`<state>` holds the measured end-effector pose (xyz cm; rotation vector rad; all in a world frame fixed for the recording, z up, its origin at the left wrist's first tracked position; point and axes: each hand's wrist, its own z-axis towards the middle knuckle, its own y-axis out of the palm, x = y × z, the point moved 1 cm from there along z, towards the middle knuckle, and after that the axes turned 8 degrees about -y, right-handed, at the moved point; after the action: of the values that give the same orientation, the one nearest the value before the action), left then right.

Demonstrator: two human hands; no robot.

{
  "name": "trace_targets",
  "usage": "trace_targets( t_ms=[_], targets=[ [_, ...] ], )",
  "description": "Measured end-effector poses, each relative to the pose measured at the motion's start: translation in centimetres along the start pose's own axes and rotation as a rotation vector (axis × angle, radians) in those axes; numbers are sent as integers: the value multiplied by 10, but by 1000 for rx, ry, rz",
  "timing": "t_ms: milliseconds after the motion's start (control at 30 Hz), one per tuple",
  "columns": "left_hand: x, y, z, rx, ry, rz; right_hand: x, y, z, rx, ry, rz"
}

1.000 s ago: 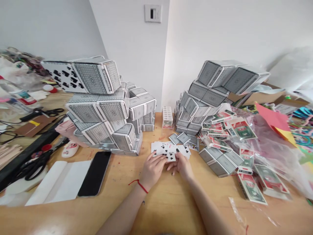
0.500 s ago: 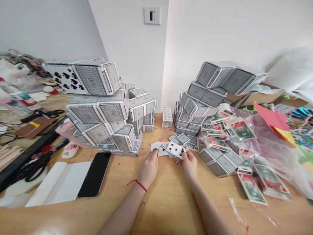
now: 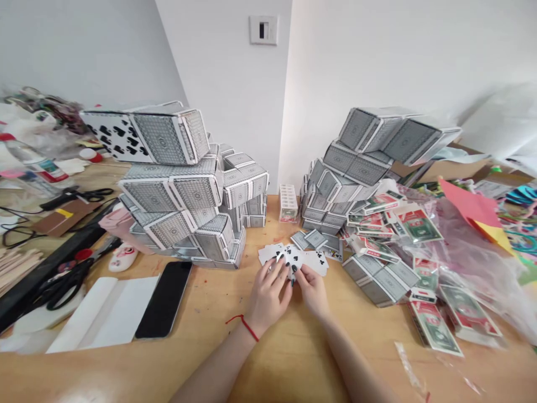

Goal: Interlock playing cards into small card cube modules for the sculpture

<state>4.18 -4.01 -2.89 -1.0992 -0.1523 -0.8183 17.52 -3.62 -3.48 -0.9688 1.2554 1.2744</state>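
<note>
A white playing card (image 3: 297, 257) with black pips is held up between my two hands, over other face-up cards (image 3: 315, 259) spread on the table. My right hand (image 3: 314, 290) pinches its lower right edge between thumb and fingers. My left hand (image 3: 268, 295), with a red string on its wrist, has its fingers over the card's left side and its thumb near the lower edge. The fingers hide part of the card. Just behind the spread lie several grey-backed cards (image 3: 315, 239). To the right sits a block folded from cards (image 3: 381, 280).
Stacked card-block structures rise at left (image 3: 195, 193) and right (image 3: 354, 162). A black phone (image 3: 164, 299), white paper (image 3: 104, 310) and scissors (image 3: 67, 282) lie left. Red-and-green card boxes (image 3: 436, 327) and plastic wrap (image 3: 482, 263) crowd the right.
My left hand has moved right and forward onto the card. My right hand has shifted slightly left and down with the card, uncovering other cards at the right of the spread.
</note>
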Motion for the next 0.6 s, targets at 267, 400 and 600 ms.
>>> trace_targets(
  t_ms=[267,400,600],
  targets=[
    [-17,-2,5,108,-454,-426,9,-4,2,-43,129,129],
    [-30,1,12,-65,-771,-854,11,-3,1,-93,136,103],
    [-32,0,17,-142,-981,-1137,19,-8,3,-28,146,-41]
  ],
)
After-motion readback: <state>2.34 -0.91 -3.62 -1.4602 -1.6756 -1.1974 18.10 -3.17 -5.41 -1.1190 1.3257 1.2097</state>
